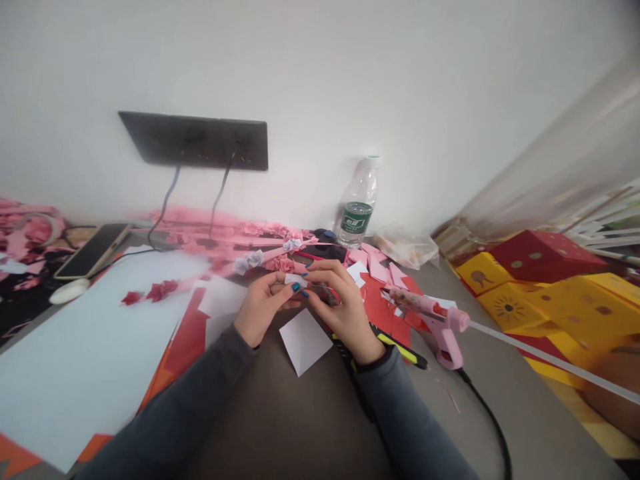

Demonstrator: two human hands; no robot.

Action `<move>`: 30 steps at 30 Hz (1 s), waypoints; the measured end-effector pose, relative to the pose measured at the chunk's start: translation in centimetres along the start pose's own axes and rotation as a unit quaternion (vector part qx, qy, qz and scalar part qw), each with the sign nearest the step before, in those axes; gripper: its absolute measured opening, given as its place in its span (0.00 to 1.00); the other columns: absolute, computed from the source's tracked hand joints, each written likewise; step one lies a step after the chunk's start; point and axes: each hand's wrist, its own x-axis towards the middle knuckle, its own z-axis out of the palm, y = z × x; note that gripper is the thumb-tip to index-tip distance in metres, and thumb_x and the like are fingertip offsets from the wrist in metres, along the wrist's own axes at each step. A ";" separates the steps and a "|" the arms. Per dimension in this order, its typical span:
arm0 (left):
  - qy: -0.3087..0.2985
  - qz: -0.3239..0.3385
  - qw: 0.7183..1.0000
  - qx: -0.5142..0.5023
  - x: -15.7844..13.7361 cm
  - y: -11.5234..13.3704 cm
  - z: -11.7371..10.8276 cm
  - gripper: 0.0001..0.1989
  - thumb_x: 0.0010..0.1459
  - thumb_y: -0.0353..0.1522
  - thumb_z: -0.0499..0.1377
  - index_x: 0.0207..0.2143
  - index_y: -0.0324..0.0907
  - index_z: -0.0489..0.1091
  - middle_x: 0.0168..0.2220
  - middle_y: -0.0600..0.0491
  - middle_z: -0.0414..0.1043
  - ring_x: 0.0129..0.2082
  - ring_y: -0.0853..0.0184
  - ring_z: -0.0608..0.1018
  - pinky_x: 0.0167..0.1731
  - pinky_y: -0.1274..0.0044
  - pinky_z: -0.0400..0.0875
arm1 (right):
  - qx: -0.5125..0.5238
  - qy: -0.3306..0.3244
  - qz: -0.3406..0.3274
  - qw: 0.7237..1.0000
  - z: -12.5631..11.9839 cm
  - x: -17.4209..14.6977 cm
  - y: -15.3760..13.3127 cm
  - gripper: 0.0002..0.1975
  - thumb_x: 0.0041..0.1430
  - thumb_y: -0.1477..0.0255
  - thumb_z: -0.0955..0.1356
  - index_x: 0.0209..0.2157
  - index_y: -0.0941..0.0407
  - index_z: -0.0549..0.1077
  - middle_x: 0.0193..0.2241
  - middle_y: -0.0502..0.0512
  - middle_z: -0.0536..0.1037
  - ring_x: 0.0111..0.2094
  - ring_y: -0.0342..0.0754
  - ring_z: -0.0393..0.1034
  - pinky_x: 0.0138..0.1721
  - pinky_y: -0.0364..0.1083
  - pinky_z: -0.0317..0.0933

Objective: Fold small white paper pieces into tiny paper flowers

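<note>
Both hands meet over the middle of the table around a small piece of white paper (295, 280). My left hand (267, 300) is closed, pinching the paper between thumb and fingers. From the other side, the fingers of my right hand (345, 307) curl in and grip the paper's right side; its exact fold is partly hidden by the fingertips. Just below the hands lies a flat white paper square (305, 341). A pink glue gun (440, 320), with a long clear glue stick in its back, rests to the right.
White sheets (90, 353) over red and orange paper cover the left side. Behind are pink paper flower stems (240, 233), a phone (95, 250) and a water bottle (357, 207). A yellow-black cutter (405, 351) lies near my right wrist. Yellow and red boxes (545, 287) stand right.
</note>
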 end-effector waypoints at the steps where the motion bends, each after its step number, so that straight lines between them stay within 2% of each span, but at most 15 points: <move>1: 0.006 0.005 1.000 -0.005 0.0 0.0 0.0 0.19 0.42 0.41 0.73 0.32 0.37 0.76 0.30 0.51 0.80 0.30 0.68 0.82 0.31 0.80 0.79 | -0.014 0.009 -0.004 1.000 0.0 -0.1 0.0 0.09 0.60 0.78 0.68 0.41 0.52 0.74 0.43 0.57 0.73 0.46 0.52 0.71 0.46 0.53 0.66; 8: 0.000 0.023 0.999 -0.029 0.0 -0.3 0.2 0.17 0.44 0.38 0.73 0.33 0.37 0.76 0.30 0.52 0.80 0.30 0.70 0.81 0.32 0.82 0.79 | -0.113 0.060 -0.039 0.991 0.2 -0.4 0.2 0.09 0.61 0.77 0.70 0.41 0.50 0.78 0.41 0.57 0.77 0.41 0.52 0.71 0.41 0.53 0.66; 15: 0.004 0.039 0.999 -0.033 -0.3 -0.3 0.4 0.16 0.45 0.38 0.72 0.33 0.38 0.76 0.32 0.52 0.79 0.31 0.71 0.80 0.32 0.81 0.79 | -0.111 0.078 -0.038 0.990 0.2 -0.5 0.2 0.07 0.61 0.75 0.70 0.39 0.50 0.78 0.40 0.57 0.78 0.41 0.52 0.73 0.40 0.54 0.67; 20: 0.009 0.051 0.998 -0.022 -0.3 -0.3 0.4 0.15 0.48 0.39 0.71 0.33 0.39 0.75 0.33 0.52 0.78 0.34 0.68 0.79 0.33 0.78 0.79 | -0.122 0.102 -0.043 0.986 0.1 -0.5 0.1 0.11 0.61 0.76 0.70 0.45 0.50 0.77 0.40 0.57 0.77 0.41 0.53 0.72 0.42 0.55 0.66; 25: -0.002 0.071 0.997 -0.010 -0.1 -0.6 0.3 0.12 0.50 0.37 0.70 0.33 0.40 0.75 0.32 0.54 0.76 0.32 0.71 0.77 0.30 0.81 0.77 | -0.155 0.085 -0.072 0.982 0.1 -0.5 0.1 0.09 0.61 0.75 0.71 0.42 0.50 0.78 0.40 0.57 0.78 0.37 0.51 0.72 0.42 0.55 0.64; 30: -0.007 0.089 0.996 0.005 -0.2 -0.7 0.2 0.10 0.51 0.36 0.69 0.33 0.40 0.75 0.32 0.55 0.75 0.31 0.71 0.76 0.31 0.81 0.76 | -0.157 0.061 -0.068 0.983 0.1 -0.4 0.1 0.08 0.61 0.75 0.71 0.41 0.50 0.79 0.41 0.58 0.79 0.40 0.53 0.72 0.43 0.56 0.63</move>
